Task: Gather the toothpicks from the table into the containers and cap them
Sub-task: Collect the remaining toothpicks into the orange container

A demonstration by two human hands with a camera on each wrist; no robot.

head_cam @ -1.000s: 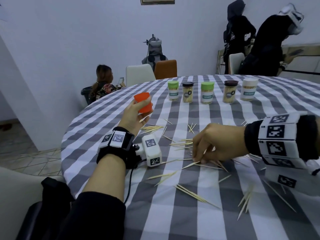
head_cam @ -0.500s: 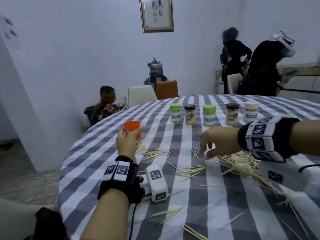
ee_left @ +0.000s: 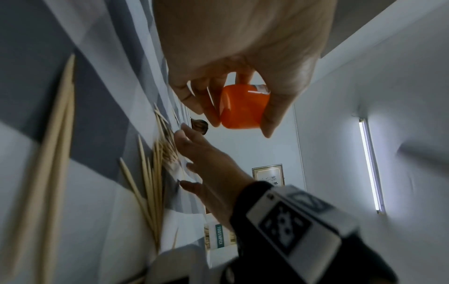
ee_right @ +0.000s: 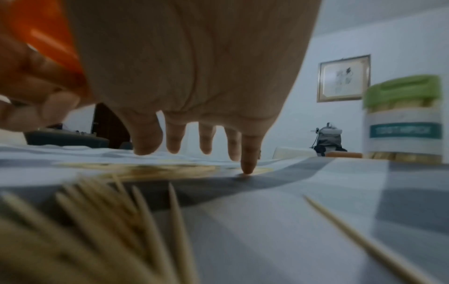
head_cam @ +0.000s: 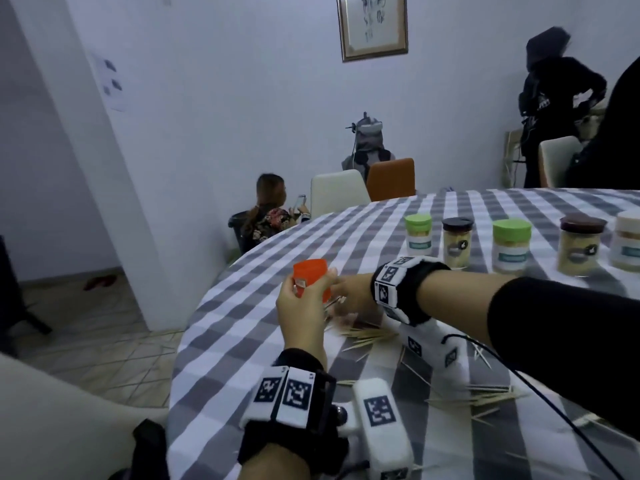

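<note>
Above the left part of the checked table (head_cam: pixel 242 327), the left hand (head_cam: pixel 301 317) held an orange container (head_cam: pixel 310 282). Just right of it, the right hand (head_cam: pixel 349 294) had straight fingers (ee_right: pixel 248 153) spread over loose toothpicks (head_cam: pixel 367 336). Five capped toothpick jars (head_cam: pixel 512 245) stood far right.

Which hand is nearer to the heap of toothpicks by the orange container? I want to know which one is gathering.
Right. The right hand is spread over the toothpick heap, one fingertip on the cloth. The left hand is above, holding the orange container.
</note>
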